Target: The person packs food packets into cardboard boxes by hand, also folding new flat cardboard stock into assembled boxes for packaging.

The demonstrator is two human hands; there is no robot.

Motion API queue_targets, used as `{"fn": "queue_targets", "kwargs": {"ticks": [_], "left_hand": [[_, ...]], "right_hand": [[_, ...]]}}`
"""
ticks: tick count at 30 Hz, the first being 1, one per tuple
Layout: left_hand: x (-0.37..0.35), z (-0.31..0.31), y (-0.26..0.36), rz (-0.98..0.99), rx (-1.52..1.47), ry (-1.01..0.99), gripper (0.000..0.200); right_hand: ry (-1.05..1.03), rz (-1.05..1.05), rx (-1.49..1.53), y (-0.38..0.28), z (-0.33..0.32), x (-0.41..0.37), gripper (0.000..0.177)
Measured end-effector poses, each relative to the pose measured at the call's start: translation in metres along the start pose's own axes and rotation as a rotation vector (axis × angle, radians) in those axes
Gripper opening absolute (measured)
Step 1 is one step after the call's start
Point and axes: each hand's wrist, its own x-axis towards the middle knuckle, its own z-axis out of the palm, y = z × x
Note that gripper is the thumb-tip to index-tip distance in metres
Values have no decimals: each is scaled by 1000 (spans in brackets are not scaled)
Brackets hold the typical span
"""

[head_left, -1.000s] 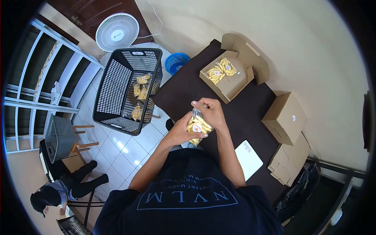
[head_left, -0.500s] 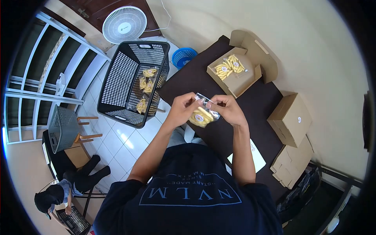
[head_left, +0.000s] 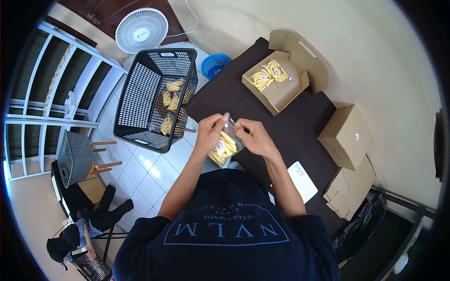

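Both hands hold one clear plastic bag [head_left: 224, 147] of yellow finger-shaped pieces, which bears a round label. My left hand [head_left: 211, 133] pinches its top edge on the left side. On the right side, my right hand [head_left: 255, 136] is closed on the bag's upper edge. The pieces lie in the lower part of the bag, above the shirt front. Similar bags [head_left: 269, 75] lie in an open cardboard box [head_left: 284, 99] on the dark table [head_left: 290, 133]. More bags [head_left: 172, 101] are in the dark plastic basket [head_left: 136, 103] to the left.
A closed cardboard box [head_left: 349, 136], flat cardboard [head_left: 349, 189] and a white sheet [head_left: 301, 181] are at the right. A blue basket [head_left: 214, 65] and a white fan [head_left: 141, 33] stand behind. At lower left, a person [head_left: 77, 236] touches another basket [head_left: 91, 266].
Both hands have moved slightly left, and the bag is now lower and more upright, its label facing up. The camera view has shifted slightly.
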Motion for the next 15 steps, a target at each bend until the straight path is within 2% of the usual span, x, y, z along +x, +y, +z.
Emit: {"fn": "queue_targets", "kwargs": {"ticks": [2, 7, 8, 9, 10, 11, 13, 14, 15], "left_hand": [[3, -8, -7, -31, -17, 55, 32], [16, -20, -7, 24, 9, 147, 33], [20, -30, -5, -93, -119, 325, 33], [25, -42, -2, -208, -249, 507, 34], [34, -50, -6, -76, -365, 472, 34], [37, -53, -11, -74, -361, 485, 34], [32, -34, 7, -52, -248, 372, 34], [28, -25, 14, -101, -323, 299, 32], [28, -13, 13, -133, -382, 289, 31]], "right_hand": [[-37, 22, -18, 0, -1, -1, 13], [60, -87, 32, 8, -5, -11, 11], [33, 92, 223, 7, -15, -19, 11], [127, 142, 261, 0, -24, -26, 16], [187, 126, 320, 4, -32, -28, 14], [251, 116, 381, 9, -35, -28, 13], [234, 120, 395, 10, -17, -22, 10], [234, 110, 404, 10, -8, -18, 14], [141, 125, 330, 14, -1, -16, 30]]}}
